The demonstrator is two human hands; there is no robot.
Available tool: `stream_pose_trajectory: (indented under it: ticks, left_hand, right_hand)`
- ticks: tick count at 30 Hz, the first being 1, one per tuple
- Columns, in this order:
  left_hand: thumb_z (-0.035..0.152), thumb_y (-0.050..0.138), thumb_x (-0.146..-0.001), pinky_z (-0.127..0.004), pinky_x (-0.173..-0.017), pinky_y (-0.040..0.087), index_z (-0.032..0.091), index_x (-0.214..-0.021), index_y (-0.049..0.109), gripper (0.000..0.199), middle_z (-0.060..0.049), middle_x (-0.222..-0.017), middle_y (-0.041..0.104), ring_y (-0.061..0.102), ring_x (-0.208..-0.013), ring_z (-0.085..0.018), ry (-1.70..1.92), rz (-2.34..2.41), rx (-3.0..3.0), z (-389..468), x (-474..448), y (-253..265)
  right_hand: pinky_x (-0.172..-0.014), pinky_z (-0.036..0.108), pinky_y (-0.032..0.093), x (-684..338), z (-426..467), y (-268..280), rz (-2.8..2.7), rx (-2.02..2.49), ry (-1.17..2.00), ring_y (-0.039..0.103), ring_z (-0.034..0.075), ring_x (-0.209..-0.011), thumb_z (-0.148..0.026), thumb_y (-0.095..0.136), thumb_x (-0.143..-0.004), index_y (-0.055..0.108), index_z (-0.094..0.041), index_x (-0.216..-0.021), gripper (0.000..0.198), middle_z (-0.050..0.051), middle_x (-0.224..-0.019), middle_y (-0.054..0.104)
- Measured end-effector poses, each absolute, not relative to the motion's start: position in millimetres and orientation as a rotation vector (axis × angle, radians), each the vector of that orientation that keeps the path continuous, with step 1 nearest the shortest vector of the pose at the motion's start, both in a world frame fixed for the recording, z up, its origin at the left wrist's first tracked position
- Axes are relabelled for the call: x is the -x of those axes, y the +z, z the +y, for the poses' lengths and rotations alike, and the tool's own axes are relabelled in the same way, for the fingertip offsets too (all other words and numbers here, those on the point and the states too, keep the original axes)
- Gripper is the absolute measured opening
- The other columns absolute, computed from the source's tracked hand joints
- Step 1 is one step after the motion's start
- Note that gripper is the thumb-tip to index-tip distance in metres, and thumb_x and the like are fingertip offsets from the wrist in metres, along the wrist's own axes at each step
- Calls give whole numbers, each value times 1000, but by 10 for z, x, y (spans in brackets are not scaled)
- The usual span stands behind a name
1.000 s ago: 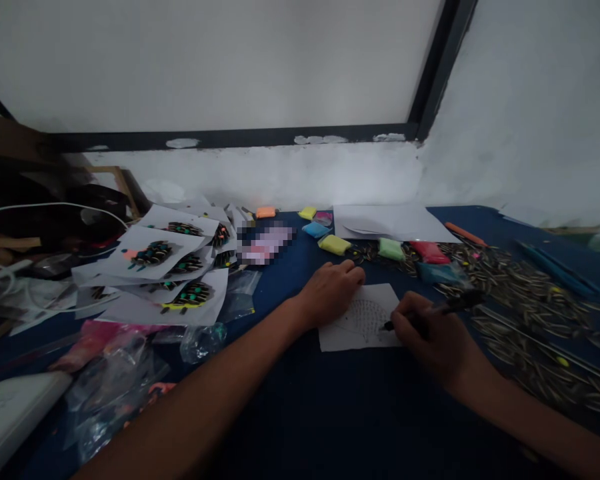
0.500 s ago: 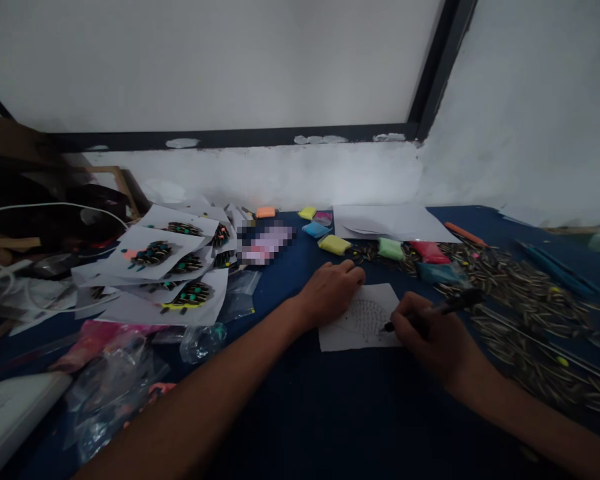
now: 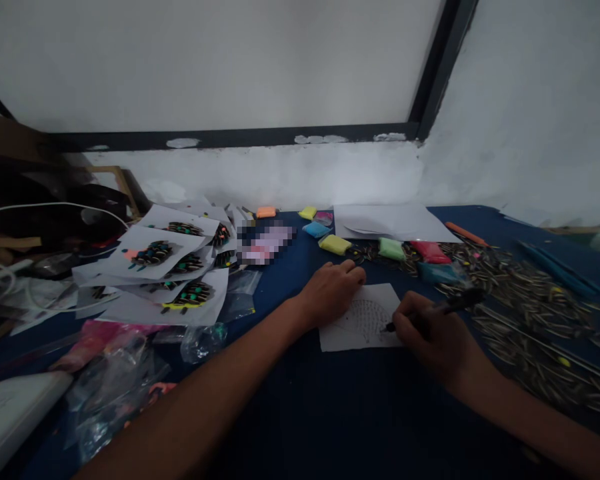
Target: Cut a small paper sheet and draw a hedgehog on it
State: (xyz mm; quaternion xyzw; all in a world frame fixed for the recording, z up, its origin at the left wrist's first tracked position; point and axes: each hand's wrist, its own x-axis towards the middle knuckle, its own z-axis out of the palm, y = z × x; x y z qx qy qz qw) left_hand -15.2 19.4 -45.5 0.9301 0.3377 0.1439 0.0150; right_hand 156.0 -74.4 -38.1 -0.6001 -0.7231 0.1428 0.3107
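Observation:
A small white sheet of paper (image 3: 353, 337) lies on the blue table, bearing a rounded outline filled with rows of short pen strokes. My left hand (image 3: 334, 291) rests with curled fingers on its upper left part and holds it down, covering that corner. At the sheet's right edge, my right hand (image 3: 433, 337) is closed around a dark pen (image 3: 457, 303). The pen's tip touches or nearly touches the lower right part of the drawing; I cannot tell which.
Loose striped sunflower seeds (image 3: 530, 293) spread over the right side. Coloured soft packets (image 3: 335, 245) and white paper sheets (image 3: 385, 222) lie at the back. On the left are stacked sheets with seed-covered figures (image 3: 150, 253), crumpled plastic bags (image 3: 115, 373) and a white box (image 3: 20, 413).
Both hands keep almost the same places. The pen tip shows only a very slight shift over the drawing.

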Motion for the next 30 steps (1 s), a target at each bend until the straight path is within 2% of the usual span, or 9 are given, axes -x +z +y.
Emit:
stream_pose_trajectory:
  ticks: [8,30]
  left_hand:
    - [15,33,-93,-31,-75,40,18,-96,53,21,-4,-96,57,53,-78,-16,499,1039,-2894,198,154,-469]
    - [16,34,-93,-30,-74,39,18,-95,54,20,-4,-96,57,54,-78,-16,521,1029,-2892,211,156,-493]
  right_hand:
    - [-41,24,27,-1557,-756,-364,-1896,1587,457,42,12,-41,-28,43,-81,46,-24,-64,18,-6,-46,42]
    - [-41,23,26,-1613,-752,-390,-1845,1638,339,42,11,-39,-29,44,-82,44,-23,-64,19,-7,-44,40]
